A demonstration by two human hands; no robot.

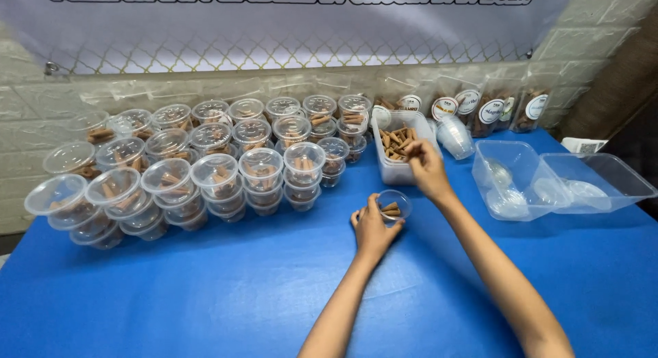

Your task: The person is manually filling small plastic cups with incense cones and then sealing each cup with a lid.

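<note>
Filling step in hand, by my judgement: my left hand [373, 229] is curled around a small clear cup [394, 205] standing on the blue worktop [205, 296], fingers closed on its near side and steadying it. The cup is open, without lid, and holds a few short brown sticks at its bottom; it reads as only partly filled. My right hand [425, 167] is at the near rim of the rectangular clear tub [401, 149] just behind the cup, fingers pinched together over the loose brown sticks inside; whether any stick is actually held between them I cannot tell. The next move, as I judge it, calls for a short carry from tub to cup without knocking the light cup over, so the left-hand hold matters. To the left stand stacked rows of lidded cups [205, 166], each showing the same brown sticks. To the right sit two clear trays [548, 173] with loose lids, and sealed pouches [493, 111] lean against the wall.
</note>
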